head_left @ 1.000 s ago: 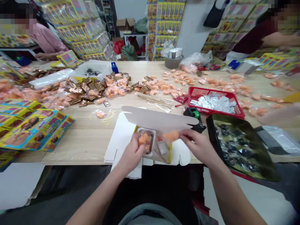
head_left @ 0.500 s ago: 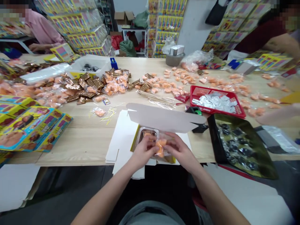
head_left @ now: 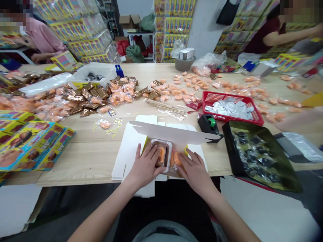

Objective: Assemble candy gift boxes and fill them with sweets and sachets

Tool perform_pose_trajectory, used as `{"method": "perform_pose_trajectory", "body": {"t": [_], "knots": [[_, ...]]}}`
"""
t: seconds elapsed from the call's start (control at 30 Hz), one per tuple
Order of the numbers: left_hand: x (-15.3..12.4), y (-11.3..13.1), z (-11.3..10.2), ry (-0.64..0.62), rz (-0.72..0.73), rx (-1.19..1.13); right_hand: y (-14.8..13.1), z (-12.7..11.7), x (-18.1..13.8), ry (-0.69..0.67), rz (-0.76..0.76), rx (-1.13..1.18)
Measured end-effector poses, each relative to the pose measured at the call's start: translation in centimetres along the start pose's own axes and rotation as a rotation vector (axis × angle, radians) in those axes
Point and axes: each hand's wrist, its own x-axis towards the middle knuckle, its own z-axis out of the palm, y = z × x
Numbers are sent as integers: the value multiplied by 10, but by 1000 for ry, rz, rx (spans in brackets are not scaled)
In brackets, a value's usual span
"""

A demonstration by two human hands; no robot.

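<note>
An open box with a raised white lid [head_left: 176,133] lies in front of me on flat white cardboard [head_left: 121,161]. In its left part is a clear plastic tray [head_left: 169,149] with a brown packet and an orange piece [head_left: 162,155] inside. My left hand [head_left: 145,167] rests with spread fingers over the tray's left side, thumb at its near edge. To the right of the tray lies an orange piece in a clear bag [head_left: 176,158]. The fingers of my right hand [head_left: 195,168] lie apart on that bag and the box's right side.
A black tape dispenser [head_left: 208,126], a red basket of silver sachets [head_left: 233,109] and a dark tray of bagged black pieces [head_left: 259,158] stand at right. Printed boxes [head_left: 32,144] are at left. Brown and orange packets [head_left: 93,95] cover the back. Two other people work nearby.
My hands have moved apart, and the right hand has let go of the bagged orange piece, now lying in the box's right part. My left hand has spread over the tray. The lid has tipped lower.
</note>
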Motion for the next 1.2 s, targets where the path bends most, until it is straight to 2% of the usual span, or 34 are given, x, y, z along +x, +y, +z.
{"method": "perform_pose_trajectory", "body": {"t": [0.07, 0.13, 0.17, 0.2, 0.27, 0.33, 0.37, 0.43, 0.47, 0.57, 0.63, 0.7, 0.77, 0.83, 0.9, 1.0, 1.03, 1.1, 1.2], "knots": [[7, -22, -11, 224, -95, -80, 15, -15, -1, 115, 145, 99], [22, -53, -30, 490, -239, -164, 40, -34, 9, 233, 406, 188], [32, -68, -40, 539, -276, -209, 52, -44, 19, 237, 516, 221], [43, -80, -50, 489, -268, -262, 62, -53, 31, 183, 574, 250], [64, -91, -64, 277, -225, -282, 73, -67, 58, -44, 536, 302], [76, -84, -70, 116, -250, -229, 65, -72, 78, -235, 487, 328], [77, -76, -71, 85, -286, -206, 55, -70, 83, -275, 497, 337], [68, -59, -67, 85, -315, -212, 28, -60, 78, -258, 561, 344], [59, -53, -64, 89, -285, -234, 15, -52, 69, -216, 583, 344], [18, -49, -55, 85, -68, -268, -9, -21, 20, -23, 486, 347], [-13, -57, -46, 17, 73, -227, -11, 1, -17, 45, 317, 356], [-42, -67, -33, -75, 176, -141, -7, 20, -49, 49, 159, 286], [-62, -73, -19, -146, 221, -75, 0, 31, -70, 48, 55, 156], [-69, -74, -10, -162, 213, -63, 6, 33, -77, 54, -19, 60], [-61, -71, -13, -141, 176, -119, 14, 25, -68, 47, -102, 48], [-29, -64, -37, -105, 82, -382, 24, 1, -31, 27, -160, 183], [-16, -62, -47, -114, 45, -521, 27, -8, -15, 5, -120, 261], [9, -61, -60, -156, -31, -813, 33, -22, 15, -70, 53, 439], [34, -61, -56, -142, -174, -1093, 47, -33, 46, -241, 265, 704]]}}
